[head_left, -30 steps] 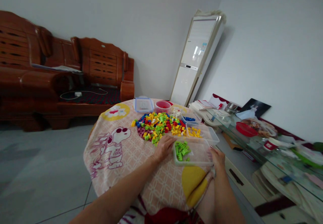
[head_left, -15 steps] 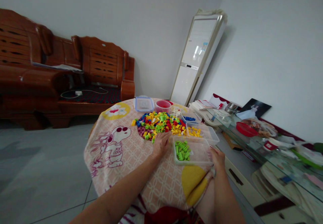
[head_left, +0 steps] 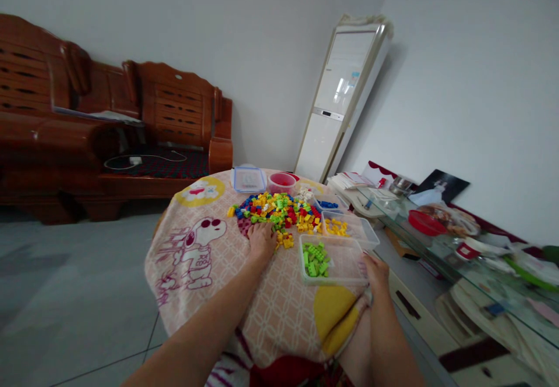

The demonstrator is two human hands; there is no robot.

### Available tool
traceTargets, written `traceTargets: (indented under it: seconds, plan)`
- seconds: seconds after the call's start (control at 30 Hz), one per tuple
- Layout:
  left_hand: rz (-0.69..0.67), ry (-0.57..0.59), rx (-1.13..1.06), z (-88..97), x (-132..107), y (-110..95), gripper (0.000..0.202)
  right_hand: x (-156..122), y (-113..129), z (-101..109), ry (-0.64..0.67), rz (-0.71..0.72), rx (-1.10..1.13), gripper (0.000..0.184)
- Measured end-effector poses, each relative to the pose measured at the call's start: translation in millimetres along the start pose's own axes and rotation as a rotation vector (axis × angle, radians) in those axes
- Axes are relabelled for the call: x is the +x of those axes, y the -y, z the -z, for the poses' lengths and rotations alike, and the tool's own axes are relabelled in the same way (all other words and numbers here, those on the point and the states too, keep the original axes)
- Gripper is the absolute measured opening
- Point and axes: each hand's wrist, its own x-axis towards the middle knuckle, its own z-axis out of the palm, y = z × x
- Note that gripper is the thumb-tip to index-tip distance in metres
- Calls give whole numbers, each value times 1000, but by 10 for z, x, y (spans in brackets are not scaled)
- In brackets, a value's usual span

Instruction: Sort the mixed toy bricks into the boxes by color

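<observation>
My left hand (head_left: 262, 241) rests at the near edge of a heap of mixed toy building bricks (head_left: 279, 203), knuckles up. Its fingertips are hidden among the bricks, so its grip does not show. A few yellow bricks (head_left: 285, 240) lie just right of it. My right hand (head_left: 376, 272) closes round the right end of a clear plastic container (head_left: 343, 280). Green bricks (head_left: 315, 259) sit in that container's left half. Touching its far side is another clear container (head_left: 369, 235) with yellow bricks (head_left: 336, 227); beyond that, a third holds blue bricks (head_left: 327, 205).
A patterned cloth covers the round table (head_left: 196, 311). At its far side stand a blue-rimmed clear box (head_left: 248, 180) and a pink round tub (head_left: 282, 183), near some white bricks (head_left: 305, 193). A cluttered glass-topped cabinet (head_left: 471, 282) runs along the right; a wooden sofa (head_left: 174, 107) is behind left.
My left hand has moved left, away from the container of green bricks to the heap's near edge, uncovering some yellow bricks. My right hand stays on the container.
</observation>
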Motion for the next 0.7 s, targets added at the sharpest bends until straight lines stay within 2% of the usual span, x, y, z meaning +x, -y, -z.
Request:
traceTargets:
  seconds: [0.37, 0.6, 0.7]
  plan:
    - [-7, -13, -31, -17, -12, 1, 21, -26, 45, -3, -5, -15, 17, 41]
    - [-89, -104, -142, -10, -21, -2, 18, -33, 48, -17, -15, -18, 16, 43]
    - [-170, -114, -253, -32, -54, -44, 18, -40, 56, -19, -14, -15, 36, 42]
